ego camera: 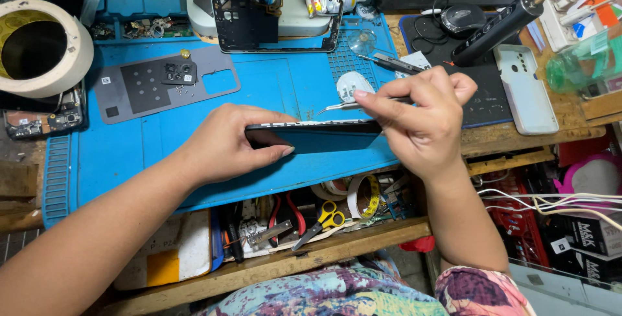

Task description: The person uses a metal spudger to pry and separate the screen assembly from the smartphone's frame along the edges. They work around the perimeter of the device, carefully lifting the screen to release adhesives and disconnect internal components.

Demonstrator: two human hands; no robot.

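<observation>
Both hands (pixel 227 147) grip a phone (pixel 311 131) — over a cluttered blue mat (pixel 272 83).

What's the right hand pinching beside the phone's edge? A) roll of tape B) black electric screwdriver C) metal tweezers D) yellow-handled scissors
C: the right hand pinches slim metal tweezers whose tip points left above the phone, which both hands hold on edge over the blue mat.

Both hands meet mid-frame: left hand (pixel 223 144) curled, right hand (pixel 421 118) pinching.
</observation>
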